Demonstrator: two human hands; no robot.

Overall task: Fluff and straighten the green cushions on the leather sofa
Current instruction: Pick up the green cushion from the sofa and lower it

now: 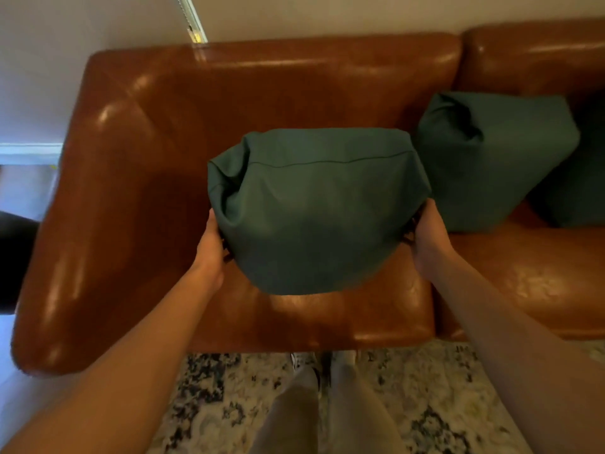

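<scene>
A dark green cushion (pixel 314 211) is held up between both hands, above the seat of the brown leather sofa (pixel 229 93), roughly over the left seat section. Its seam runs across the upper face and its left end is bunched into folds. The left hand (pixel 211 247) presses against the cushion's lower left side, and the right hand (pixel 429 239) presses against its lower right side; on both, the fingers are tucked out of sight against the fabric, so whether they curl round it or lie flat cannot be told. A second green cushion (pixel 497 158) leans against the sofa back just to the right, its lower left edge hidden behind the held one. Part of a third green cushion (pixel 579 188) shows at the right edge, touching the second. Below the sofa front lies a pale patterned rug (pixel 435 404), with the person's trouser legs (pixel 327 414) over it.
</scene>
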